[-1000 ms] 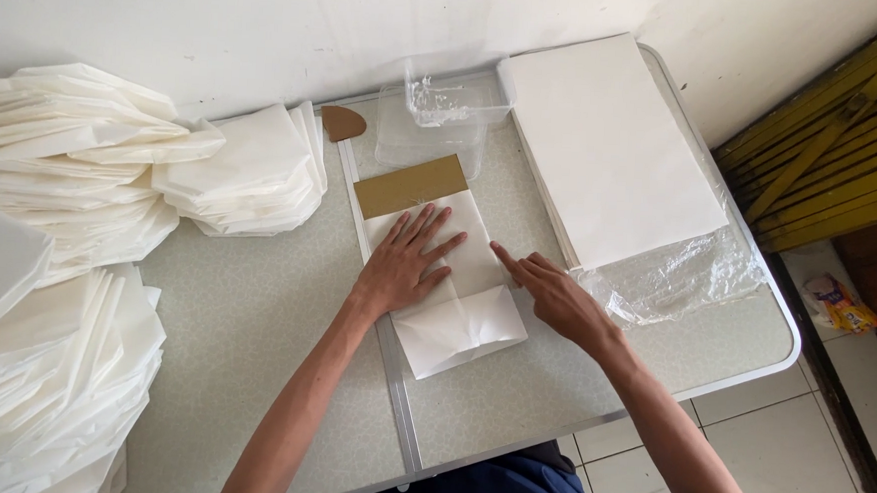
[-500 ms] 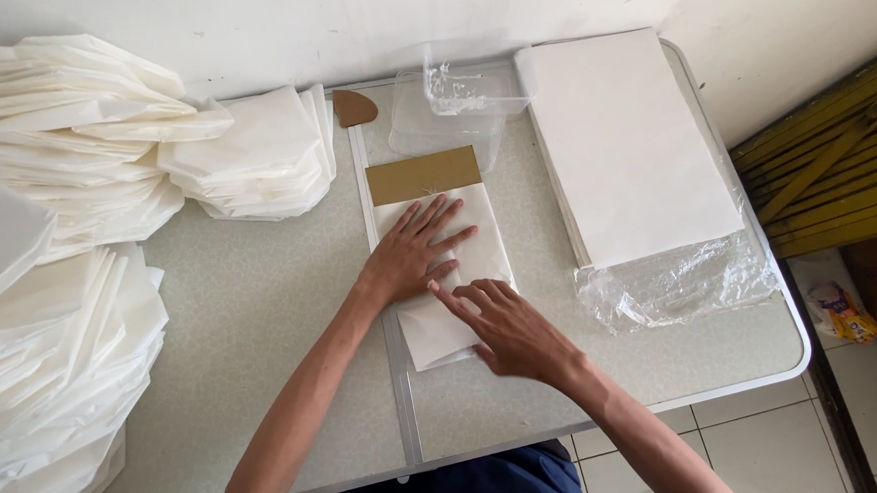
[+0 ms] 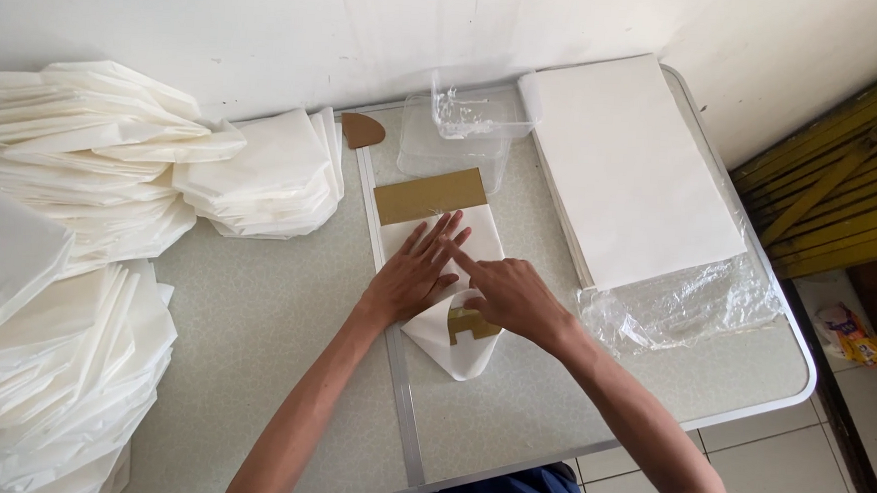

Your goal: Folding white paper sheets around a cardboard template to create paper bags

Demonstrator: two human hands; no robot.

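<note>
Grey folding table against white wall, tiled floor

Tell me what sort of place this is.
Probably a small home or backroom workshop for folding paper by hand. Piles of folded white paper cover a folding table, a ream of flat sheets lies in opened plastic wrap, and both hands press a sheet over a cardboard template.

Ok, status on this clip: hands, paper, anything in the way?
Left hand flat on white paper sheet. Right hand pressing its fold over the brown cardboard template. Clear plastic tub behind, not obstructing.
</note>
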